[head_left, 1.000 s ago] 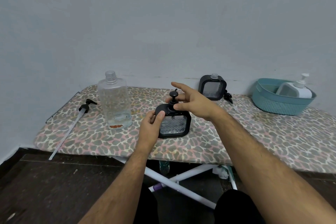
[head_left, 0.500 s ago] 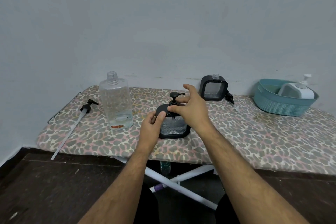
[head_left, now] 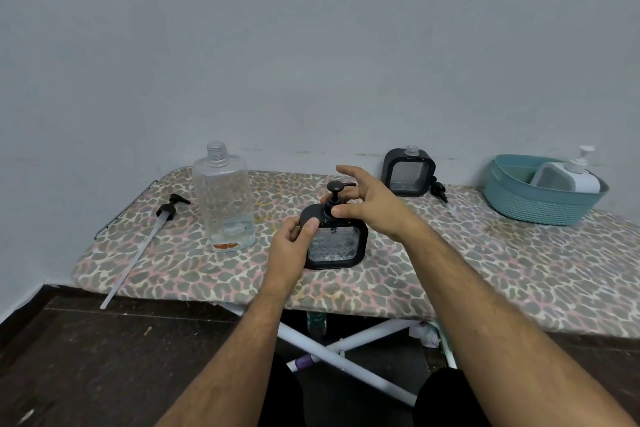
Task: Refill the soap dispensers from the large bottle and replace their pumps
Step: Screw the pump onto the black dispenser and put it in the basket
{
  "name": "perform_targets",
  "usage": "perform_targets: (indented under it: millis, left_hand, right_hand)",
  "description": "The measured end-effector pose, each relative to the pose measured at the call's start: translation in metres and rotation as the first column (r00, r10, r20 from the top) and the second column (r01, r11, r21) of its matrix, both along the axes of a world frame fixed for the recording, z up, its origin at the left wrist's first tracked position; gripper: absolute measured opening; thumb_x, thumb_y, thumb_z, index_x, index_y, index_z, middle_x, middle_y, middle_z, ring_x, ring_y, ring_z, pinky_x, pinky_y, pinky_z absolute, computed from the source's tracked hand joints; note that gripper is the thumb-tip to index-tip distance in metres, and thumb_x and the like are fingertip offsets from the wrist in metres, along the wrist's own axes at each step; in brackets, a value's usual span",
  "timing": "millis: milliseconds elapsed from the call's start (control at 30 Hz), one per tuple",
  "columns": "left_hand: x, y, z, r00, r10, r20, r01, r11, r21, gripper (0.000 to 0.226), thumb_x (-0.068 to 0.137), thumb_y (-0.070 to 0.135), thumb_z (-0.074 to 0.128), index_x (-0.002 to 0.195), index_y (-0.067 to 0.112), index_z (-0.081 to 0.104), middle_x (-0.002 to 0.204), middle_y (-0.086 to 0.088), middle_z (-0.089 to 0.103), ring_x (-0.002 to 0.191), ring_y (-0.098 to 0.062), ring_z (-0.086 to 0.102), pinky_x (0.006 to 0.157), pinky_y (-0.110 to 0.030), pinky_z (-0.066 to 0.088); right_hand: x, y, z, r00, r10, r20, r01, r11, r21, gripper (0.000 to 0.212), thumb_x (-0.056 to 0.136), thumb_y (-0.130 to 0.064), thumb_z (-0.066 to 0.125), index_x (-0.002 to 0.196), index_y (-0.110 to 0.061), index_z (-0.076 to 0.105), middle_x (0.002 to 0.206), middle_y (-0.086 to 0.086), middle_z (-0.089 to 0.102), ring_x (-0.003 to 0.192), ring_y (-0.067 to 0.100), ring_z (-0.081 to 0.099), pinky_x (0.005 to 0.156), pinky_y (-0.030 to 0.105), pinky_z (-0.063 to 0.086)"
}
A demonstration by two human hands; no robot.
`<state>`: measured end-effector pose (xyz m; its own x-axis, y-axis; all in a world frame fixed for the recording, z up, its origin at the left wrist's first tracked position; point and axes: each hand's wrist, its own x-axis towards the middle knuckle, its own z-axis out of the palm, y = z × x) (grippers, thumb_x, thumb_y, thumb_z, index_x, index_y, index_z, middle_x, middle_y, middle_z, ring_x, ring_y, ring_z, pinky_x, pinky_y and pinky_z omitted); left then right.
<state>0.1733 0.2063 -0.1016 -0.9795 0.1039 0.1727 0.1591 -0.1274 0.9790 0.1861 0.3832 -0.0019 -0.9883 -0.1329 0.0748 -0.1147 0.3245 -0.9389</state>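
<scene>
My left hand holds the near soap dispenser steady. My right hand pinches its pump, screwing it on. Next, twist it tight.

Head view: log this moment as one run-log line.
left hand holds near dispenser | right hand pinches pump collar | far dispenser uncapped | large bottle open

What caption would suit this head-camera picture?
Left hand steadies a black soap dispenser while the right hand twists its pump on.
</scene>
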Motion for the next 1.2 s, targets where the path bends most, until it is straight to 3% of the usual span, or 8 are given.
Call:
perform_targets:
  millis: [133,233,467,567,700,833,1067,1200]
  left_hand:
    - [-0.001,0.000,-0.001,1.000,0.002,0.009,-0.002,1.000,-0.017,0.042,0.073,0.066,0.067,0.097,0.032,0.069,0.094,0.000,0.074,0.089,-0.021,0.072,0.080,-0.042,0.058]
    - [0.000,0.000,0.001,1.000,0.006,0.002,-0.006,1.000,-0.029,0.044,0.074,0.066,0.066,0.100,0.031,0.069,0.096,-0.002,0.074,0.095,-0.028,0.070,0.088,-0.053,0.055]
    - [0.006,0.000,0.004,1.000,0.014,-0.005,-0.014,0.999,-0.028,0.047,0.068,0.075,0.067,0.094,0.036,0.069,0.098,-0.014,0.071,0.097,-0.042,0.064,0.088,-0.061,0.051]
    - [0.006,0.000,0.006,1.000,-0.001,-0.006,0.001,1.000,-0.006,0.048,0.071,0.072,0.067,0.099,0.033,0.070,0.098,-0.011,0.072,0.097,-0.039,0.066,0.089,-0.059,0.052]
    - [0.004,-0.001,0.005,1.000,-0.015,-0.004,0.015,1.000,-0.013,0.038,0.075,0.066,0.067,0.099,0.036,0.070,0.096,-0.005,0.074,0.092,-0.030,0.071,0.085,-0.052,0.057]
    - [0.004,0.000,0.005,1.000,-0.003,-0.008,0.003,1.000,-0.029,0.036,0.075,0.065,0.067,0.095,0.036,0.070,0.092,-0.001,0.074,0.088,-0.023,0.071,0.079,-0.043,0.059]
    - [0.002,-0.001,0.002,1.000,0.012,0.000,-0.012,0.999,-0.038,0.039,0.073,0.065,0.068,0.094,0.032,0.069,0.092,-0.003,0.074,0.089,-0.025,0.071,0.079,-0.045,0.059]
    - [0.003,0.000,0.004,1.000,0.018,0.009,-0.018,0.999,-0.036,0.050,0.072,0.064,0.067,0.102,0.023,0.068,0.094,-0.005,0.074,0.093,-0.032,0.070,0.087,-0.053,0.056]
  right_hand:
    - [0.005,-0.010,-0.009,0.988,-0.136,-0.073,0.138,0.990,0.022,0.077,0.075,-0.018,0.086,0.139,-0.030,0.045,0.107,-0.003,0.070,0.105,0.005,0.066,0.089,0.027,0.052]
    - [0.010,-0.024,-0.022,0.938,-0.308,-0.160,0.309,0.951,-0.015,0.061,0.071,-0.025,0.087,0.122,-0.031,0.053,0.108,-0.007,0.072,0.109,0.008,0.066,0.100,0.042,0.047]
    - [0.025,-0.067,-0.032,0.668,-0.641,-0.379,0.725,0.674,0.139,0.052,0.074,-0.049,0.080,0.112,-0.034,0.049,0.098,-0.017,0.069,0.095,0.003,0.059,0.083,0.028,0.019]
    - [0.021,-0.062,-0.025,0.743,-0.597,-0.301,0.656,0.739,0.154,0.060,0.073,-0.045,0.082,0.122,-0.032,0.049,0.098,-0.016,0.064,0.096,0.008,0.060,0.090,0.032,0.030]
    - [0.016,-0.026,-0.008,0.968,-0.241,-0.066,0.240,0.971,-0.025,0.075,0.078,-0.015,0.081,0.142,-0.025,0.042,0.123,0.002,0.066,0.112,0.017,0.064,0.098,0.037,0.051]
    - [0.007,-0.005,-0.001,0.999,0.042,0.005,-0.041,0.996,-0.080,0.064,0.090,0.007,0.064,0.144,-0.016,0.041,0.117,0.003,0.072,0.109,0.014,0.068,0.091,0.028,0.054]
    - [0.004,-0.005,-0.008,0.994,-0.012,-0.109,0.016,0.999,0.036,0.057,0.087,-0.004,0.072,0.136,-0.017,0.046,0.104,-0.004,0.076,0.103,0.011,0.069,0.092,0.029,0.053]
    - [0.004,-0.014,-0.021,0.973,-0.176,-0.147,0.186,0.981,0.058,0.067,0.083,-0.018,0.077,0.137,-0.033,0.040,0.103,-0.014,0.075,0.124,0.020,0.056,0.110,0.049,0.037]
